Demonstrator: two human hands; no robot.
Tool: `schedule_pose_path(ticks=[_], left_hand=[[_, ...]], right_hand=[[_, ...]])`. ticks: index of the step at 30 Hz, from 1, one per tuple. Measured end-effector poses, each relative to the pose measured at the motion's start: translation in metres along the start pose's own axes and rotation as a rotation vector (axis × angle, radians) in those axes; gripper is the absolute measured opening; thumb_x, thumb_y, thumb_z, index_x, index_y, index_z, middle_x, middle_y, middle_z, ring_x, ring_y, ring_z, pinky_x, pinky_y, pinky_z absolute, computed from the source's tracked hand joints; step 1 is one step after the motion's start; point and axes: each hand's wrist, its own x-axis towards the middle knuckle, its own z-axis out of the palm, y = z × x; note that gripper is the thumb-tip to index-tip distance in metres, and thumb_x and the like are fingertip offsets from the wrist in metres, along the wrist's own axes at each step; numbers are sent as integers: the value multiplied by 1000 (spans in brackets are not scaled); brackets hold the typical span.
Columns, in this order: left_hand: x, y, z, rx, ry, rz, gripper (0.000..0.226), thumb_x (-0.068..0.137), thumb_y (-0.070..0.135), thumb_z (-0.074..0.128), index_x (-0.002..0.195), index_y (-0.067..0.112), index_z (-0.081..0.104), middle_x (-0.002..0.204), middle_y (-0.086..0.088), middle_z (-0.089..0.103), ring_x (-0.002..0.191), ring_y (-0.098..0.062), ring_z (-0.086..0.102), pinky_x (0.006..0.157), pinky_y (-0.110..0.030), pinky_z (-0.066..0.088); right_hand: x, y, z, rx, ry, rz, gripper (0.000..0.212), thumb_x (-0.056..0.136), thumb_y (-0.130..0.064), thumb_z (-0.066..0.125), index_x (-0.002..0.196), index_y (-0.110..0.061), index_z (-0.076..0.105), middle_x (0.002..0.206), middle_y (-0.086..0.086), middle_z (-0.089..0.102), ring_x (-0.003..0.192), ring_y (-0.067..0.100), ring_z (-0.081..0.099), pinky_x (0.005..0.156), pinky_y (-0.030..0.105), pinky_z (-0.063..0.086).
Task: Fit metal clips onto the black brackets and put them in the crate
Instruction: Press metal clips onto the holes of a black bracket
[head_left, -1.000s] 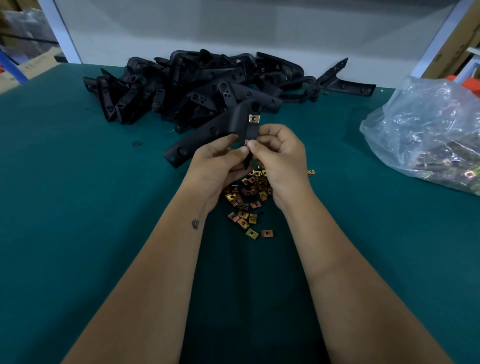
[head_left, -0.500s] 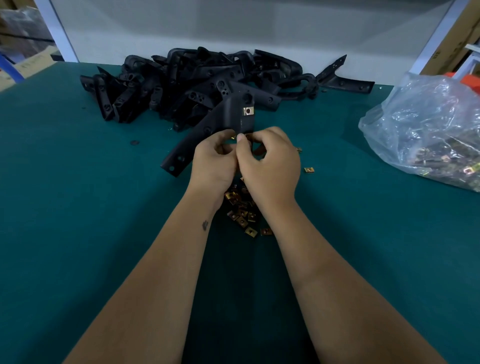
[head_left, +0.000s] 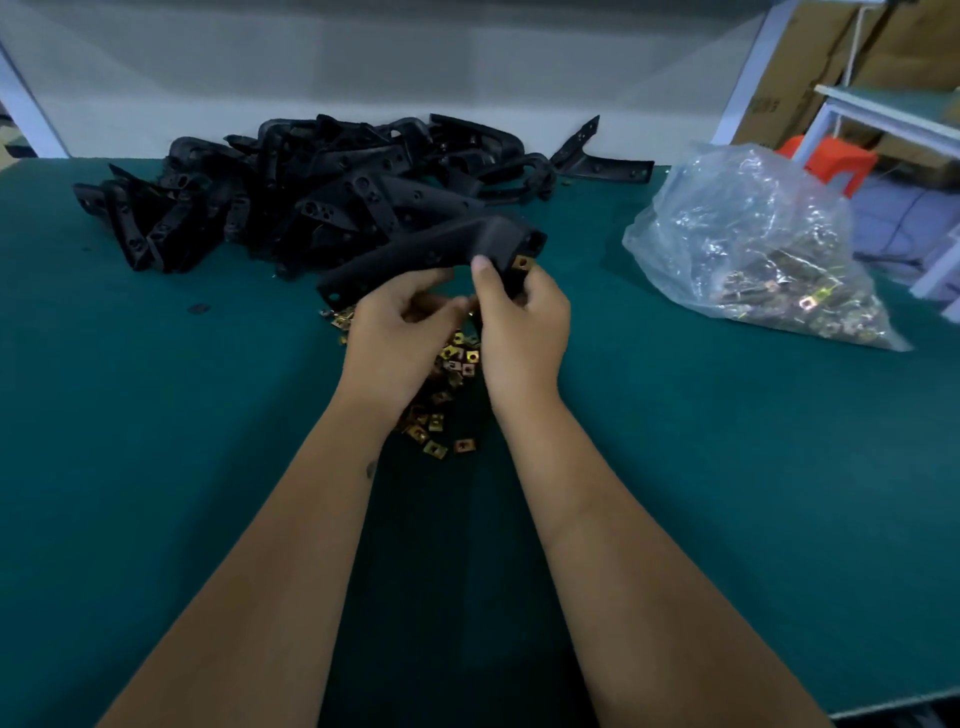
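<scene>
A black bracket (head_left: 415, 254) is held above the green table, its long arm pointing left. My right hand (head_left: 522, 322) grips its bent right end, thumb on top, where a gold metal clip (head_left: 521, 263) sits fitted. My left hand (head_left: 397, 332) is just below the bracket's long arm with fingers curled; what they hold is hidden. Several loose gold clips (head_left: 452, 364) lie on the table under both hands. A pile of black brackets (head_left: 322, 192) lies behind. No crate is in view.
A clear plastic bag of clips (head_left: 758, 249) lies at the right on the green table (head_left: 156, 415). The table's front edge shows at the bottom right. An orange stool (head_left: 831, 161) and cardboard boxes stand beyond the right edge.
The bracket has turned and shifted right; its clipped end now points right inside my right hand. My left hand has dropped slightly below the long arm.
</scene>
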Motion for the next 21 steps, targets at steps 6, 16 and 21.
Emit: schedule_pose_path(ticks=[6,16,21], left_hand=[[-10,35,34,-394,260,-179,29,90,24,72,98,25,45,94,3,57,80,-8,69,74,-28,59],[-81,98,163,-288,-274,-5,18,95,13,63,82,26,63,78,7,68,71,-2,69,66,-21,56],[-160,120,231,-263,-648,22,22,94,13,63,83,32,65,68,12,69,71,-3,68,66,-25,59]], right_hand=[[2,-17,-65,176,154,64,14,91,-21,67,79,-17,63,60,0,68,62,14,61,58,24,47],[-19,-46,-240,210,648,63,18,92,-11,63,77,-15,54,55,-5,50,46,5,48,49,17,40],[-73,-53,-357,101,910,112,21,93,-18,64,75,-15,53,62,-1,49,49,9,44,46,17,38]])
